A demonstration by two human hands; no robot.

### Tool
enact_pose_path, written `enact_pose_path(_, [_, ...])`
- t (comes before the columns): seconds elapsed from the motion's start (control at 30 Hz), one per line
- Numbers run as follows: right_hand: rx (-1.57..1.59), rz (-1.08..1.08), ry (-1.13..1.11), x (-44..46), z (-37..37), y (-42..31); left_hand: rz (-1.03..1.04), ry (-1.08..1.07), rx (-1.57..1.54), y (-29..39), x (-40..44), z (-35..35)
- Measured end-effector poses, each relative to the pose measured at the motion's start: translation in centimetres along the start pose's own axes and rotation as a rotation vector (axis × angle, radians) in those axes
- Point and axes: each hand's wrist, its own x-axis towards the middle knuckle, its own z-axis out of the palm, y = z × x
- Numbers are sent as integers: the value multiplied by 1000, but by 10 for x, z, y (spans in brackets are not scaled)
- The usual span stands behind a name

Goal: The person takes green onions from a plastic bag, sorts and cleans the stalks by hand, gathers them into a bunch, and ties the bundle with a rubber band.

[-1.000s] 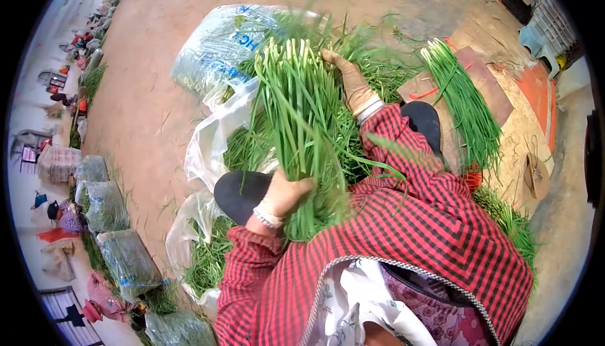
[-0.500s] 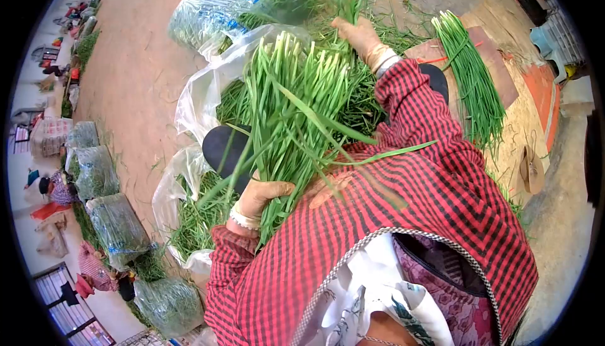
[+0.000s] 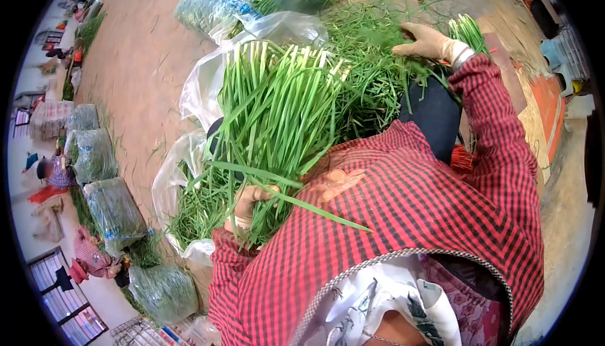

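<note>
Brown floor point(image 3: 138, 56) fills much of the head view I have from here. Next in size, the wearer's red-and-black checked smock point(image 3: 409, 220) spreads across the lower half. A row of stuffed plastic bags point(image 3: 115, 213) lines the left side, a person point(image 3: 91, 251) in a checked top beside it.

Near the top I note a clear bag with blue print point(image 3: 220, 9), full of greens. Below it, to the right, lies a loose heap of greens point(image 3: 375, 91) — tangled, thin leaves. The main bunch of chives point(image 3: 277, 103) is in front of the wearer, left of the heap, pale cut ends pointing away, leafy ends toward the smock.

The left hand point(image 3: 249, 204) grips the bunch low, by its leaves, thumb across the front; the other fingers are partly hidden. The right hand point(image 3: 428, 41) is open over the heap's right side, thumb and fingers apart. A second bunch point(image 3: 465, 31) shows just past that wrist, mostly hidden by the arm, near a brown board point(image 3: 507, 72).

Smaller: red strands point(image 3: 463, 159) beside the dark-trousered knee point(image 3: 435, 116). Last, one long leaf point(image 3: 321, 210) — slanting across the smock.
</note>
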Motion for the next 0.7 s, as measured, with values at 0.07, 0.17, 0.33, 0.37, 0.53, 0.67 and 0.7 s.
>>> enact_pose_path(0.07, [262,-79,99,1,12,-22,230,109,118,-16,7,-5])
enact_pose_path(0.17, [591,-251,-87,-2,23,-82,369,115,246,5,3,19])
enact_pose_path(0.33, [274,-172,-73,7,52,-124,86,141,166,27,9,35])
enact_pose_path(0.37, [440,-188,-56,13,56,-113,18,159,63,33,7,38])
enact_pose_path(0.53, [778,141,267,20,52,-31,123,92,311,11,1,13])
enact_pose_path(0.67, [731,-89,240,3,44,-39,205,60,240,16,7,20])
enact_pose_path(0.7, [552,-436,303,-7,45,-59,241,15,425,20,13,19])
